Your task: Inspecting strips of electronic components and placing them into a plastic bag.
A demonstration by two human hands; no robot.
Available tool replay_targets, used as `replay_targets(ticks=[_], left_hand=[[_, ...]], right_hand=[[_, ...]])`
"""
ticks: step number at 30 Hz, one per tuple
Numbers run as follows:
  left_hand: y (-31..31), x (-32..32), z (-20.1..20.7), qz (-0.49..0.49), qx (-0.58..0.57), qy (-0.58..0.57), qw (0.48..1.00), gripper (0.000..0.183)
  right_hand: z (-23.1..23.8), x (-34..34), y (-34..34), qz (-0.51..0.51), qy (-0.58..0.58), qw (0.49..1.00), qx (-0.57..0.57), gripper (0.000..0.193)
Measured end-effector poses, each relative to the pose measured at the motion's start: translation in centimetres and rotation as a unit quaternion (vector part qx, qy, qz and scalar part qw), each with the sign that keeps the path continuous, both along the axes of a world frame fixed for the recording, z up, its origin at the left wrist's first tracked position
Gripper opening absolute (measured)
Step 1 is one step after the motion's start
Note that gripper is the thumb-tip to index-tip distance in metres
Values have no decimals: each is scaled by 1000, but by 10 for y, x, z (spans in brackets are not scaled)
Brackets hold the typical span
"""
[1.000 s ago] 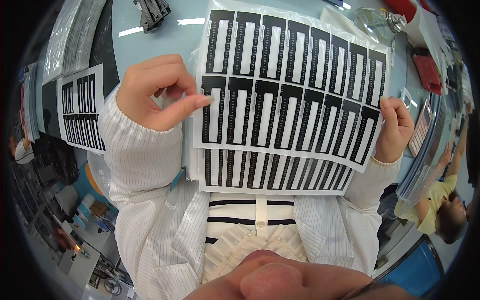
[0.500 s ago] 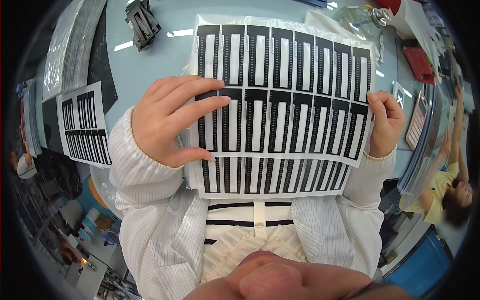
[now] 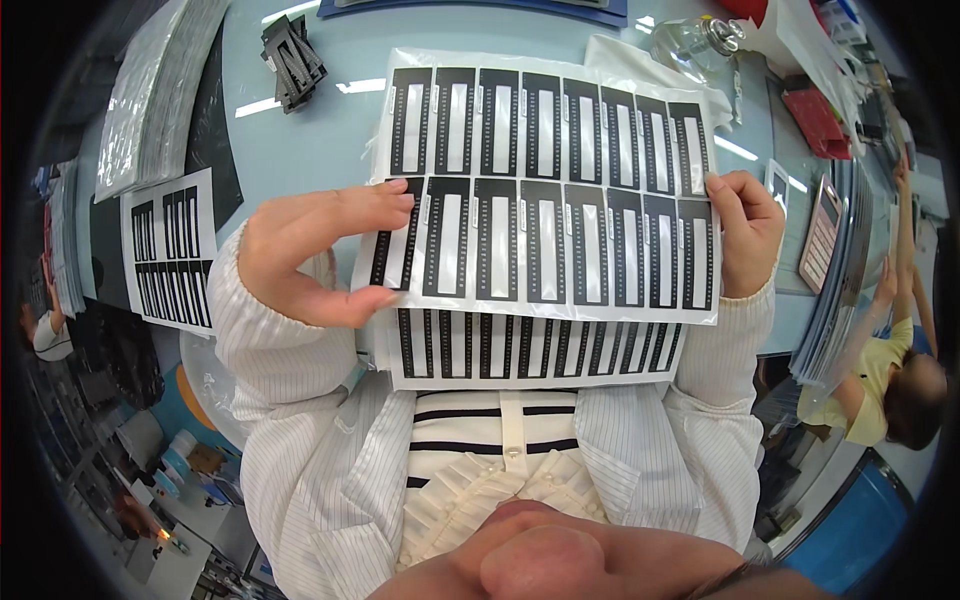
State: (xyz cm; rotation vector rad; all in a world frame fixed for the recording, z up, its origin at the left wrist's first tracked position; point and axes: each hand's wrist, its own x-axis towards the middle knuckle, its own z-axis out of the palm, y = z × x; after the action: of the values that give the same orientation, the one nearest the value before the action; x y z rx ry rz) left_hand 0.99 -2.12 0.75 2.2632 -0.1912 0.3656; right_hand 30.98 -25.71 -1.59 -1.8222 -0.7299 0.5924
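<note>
A white sheet of black frame-shaped stickers (image 3: 500, 240), each with a pale window, is in front of me. It lies slightly askew over a stack of like sheets (image 3: 540, 380), whose lowest row shows below its edge. My right hand (image 3: 748, 230) pinches the sheet's right edge, thumb on top; the fingers beneath are partly hidden. At the left edge, my left hand (image 3: 315, 250) has its fingers stretched over the outermost sticker, the thumb held well apart near the lower left corner. It does not grip the sheet.
A pile of black frame pieces (image 3: 292, 62) lies beyond on the glass-topped table. At left are a plastic-wrapped stack (image 3: 155, 100) and another sticker sheet (image 3: 170, 250). A glass bottle (image 3: 690, 45), a red pouch (image 3: 815, 118) and a calculator (image 3: 820, 235) stand at right. A co-worker in yellow sits far right.
The top sheet has slid left and turned a little against the stack below. My left thumb and fingers have drawn nearer each other at its left edge. My right hand keeps its pinch.
</note>
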Motion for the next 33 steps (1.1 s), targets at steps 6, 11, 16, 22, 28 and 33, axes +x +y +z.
replay_targets(ticks=[6,11,16,22,28,33], left_hand=[[-11,-12,-2,43,0,-75,996,17],[-33,-28,-5,358,-219,-99,902,14],[-1,-25,13,633,-137,-94,756,15],[64,-6,-20,540,200,-168,800,16],[46,-1,-34,562,200,32,802,21],[28,-28,-13,539,235,-51,808,20]], right_hand=[[-1,2,-6,9,-3,1000,24,14],[-2,-1,-5,17,-26,999,12,15],[-7,3,-4,47,-31,998,12,15],[-1,-4,-8,53,-62,996,28,15],[0,-2,-8,65,-31,997,0,16],[1,1,-8,72,-64,995,-11,18]])
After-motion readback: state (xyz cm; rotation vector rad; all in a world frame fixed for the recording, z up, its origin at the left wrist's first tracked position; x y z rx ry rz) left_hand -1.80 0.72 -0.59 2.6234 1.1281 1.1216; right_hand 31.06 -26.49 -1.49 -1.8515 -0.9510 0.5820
